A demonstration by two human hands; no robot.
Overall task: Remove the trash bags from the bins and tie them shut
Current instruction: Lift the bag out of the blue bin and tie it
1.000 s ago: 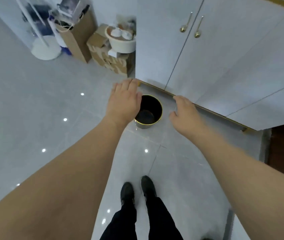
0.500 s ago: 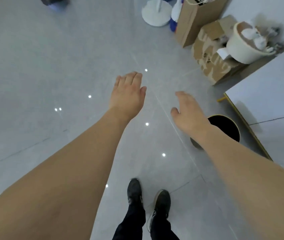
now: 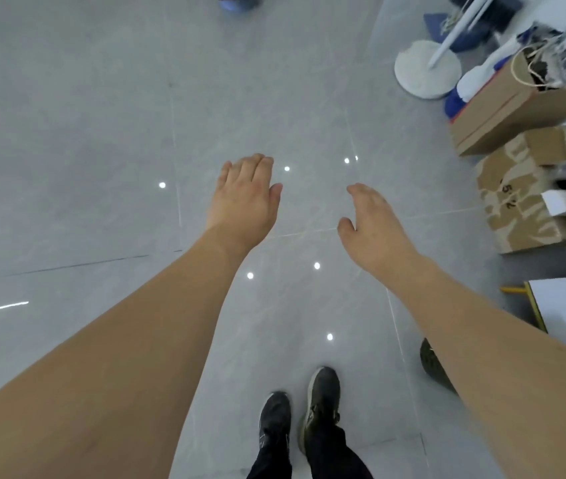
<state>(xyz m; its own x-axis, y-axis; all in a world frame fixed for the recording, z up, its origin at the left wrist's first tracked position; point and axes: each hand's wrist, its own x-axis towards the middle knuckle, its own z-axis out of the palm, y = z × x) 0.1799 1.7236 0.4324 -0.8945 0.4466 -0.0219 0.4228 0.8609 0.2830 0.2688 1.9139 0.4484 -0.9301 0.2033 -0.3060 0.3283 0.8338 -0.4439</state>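
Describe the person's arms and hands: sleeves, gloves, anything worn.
Both forearms are bare up to the frame edge, with no sleeves in view. The left hand and right hand wear no gloves; no rings, watch or wristband show. Lower down, dark trousers and dark shoes are visible.

You stand on a glossy grey tiled floor [image 3: 101, 133], ceiling lights mirrored in it; your two dark shoes [image 3: 321, 392] rest at lower centre; a dark bin [image 3: 432, 366], largely hidden by your forearm, sits at right; cardboard boxes [image 3: 513, 202], a brown paper bag [image 3: 502, 108] and a white round stand base [image 3: 425, 69] occupy the upper right.
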